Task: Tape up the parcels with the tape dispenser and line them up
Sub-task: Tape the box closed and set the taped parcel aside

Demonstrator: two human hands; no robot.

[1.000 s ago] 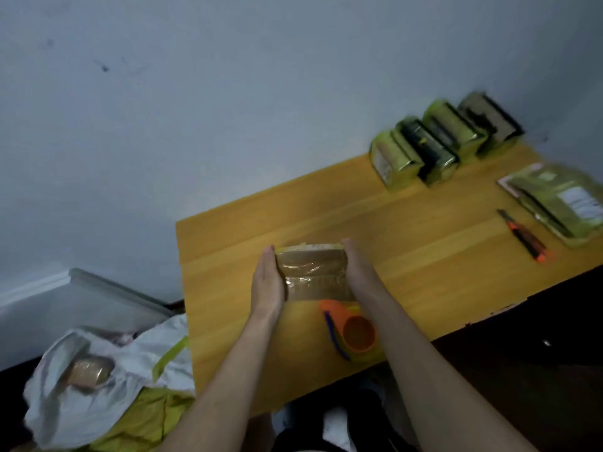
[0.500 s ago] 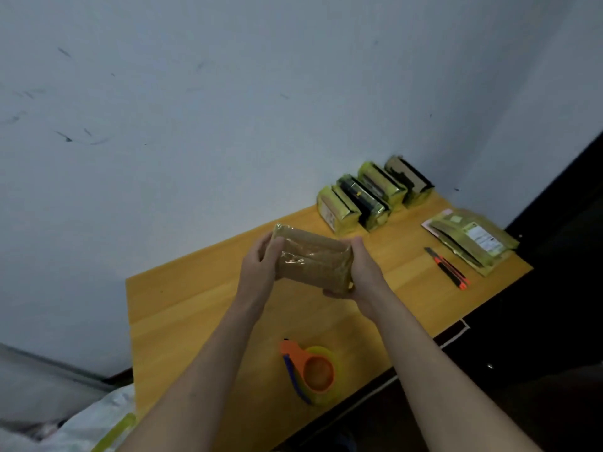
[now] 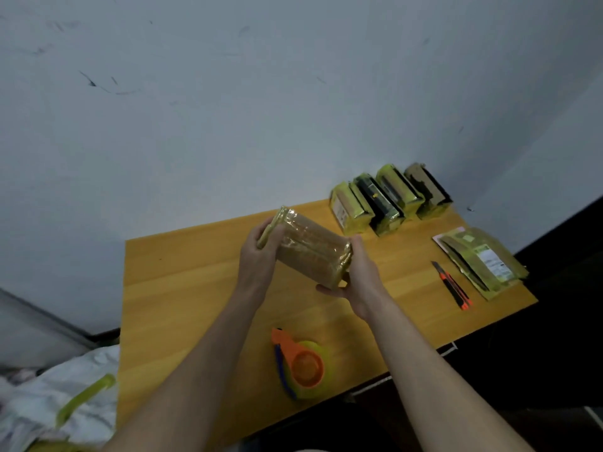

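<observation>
A brown parcel (image 3: 310, 251) wrapped in shiny tape is held in the air above the wooden table (image 3: 182, 288), tilted with its left end higher. My left hand (image 3: 259, 259) grips its left end and my right hand (image 3: 357, 272) grips its right end from below. The orange and yellow tape dispenser (image 3: 301, 365) lies on the table near the front edge, between my forearms. A row of several taped yellow parcels (image 3: 388, 199) stands on edge at the back right against the wall.
An orange and black utility knife (image 3: 452, 285) lies at the right, beside flat yellow mailer bags (image 3: 483, 262) near the table's right corner. A white bag with a green strip (image 3: 62, 406) sits on the floor at the lower left. A wall rises behind the table.
Both hands lifted the parcel off the table by the dispenser and raised it, tilting its left end up. My view swung up and right, so the table looks farther away.
</observation>
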